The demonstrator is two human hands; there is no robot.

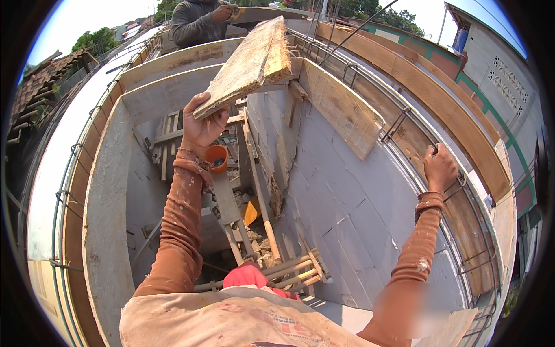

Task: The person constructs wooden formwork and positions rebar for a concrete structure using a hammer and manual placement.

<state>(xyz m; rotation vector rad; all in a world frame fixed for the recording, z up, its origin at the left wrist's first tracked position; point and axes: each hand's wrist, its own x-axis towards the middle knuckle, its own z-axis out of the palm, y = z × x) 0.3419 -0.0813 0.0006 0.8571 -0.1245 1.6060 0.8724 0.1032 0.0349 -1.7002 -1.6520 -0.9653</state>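
My left hand is closed round the near end of a rough wooden board, which tilts up and away from me over the gap between the walls. My right hand grips a steel reinforcing bar that runs along the top of the right wall; the fingers wrap round it. Below my left hand, an orange bucket sits far down in the gap. A shorter plank leans along the top of the grey block wall.
Bamboo poles form a rung-like frame below me. Long formwork boards edge the right wall, with steel bar cages on the left. A person in a dark sleeve is at the far end. Rubble and a yellow object lie below.
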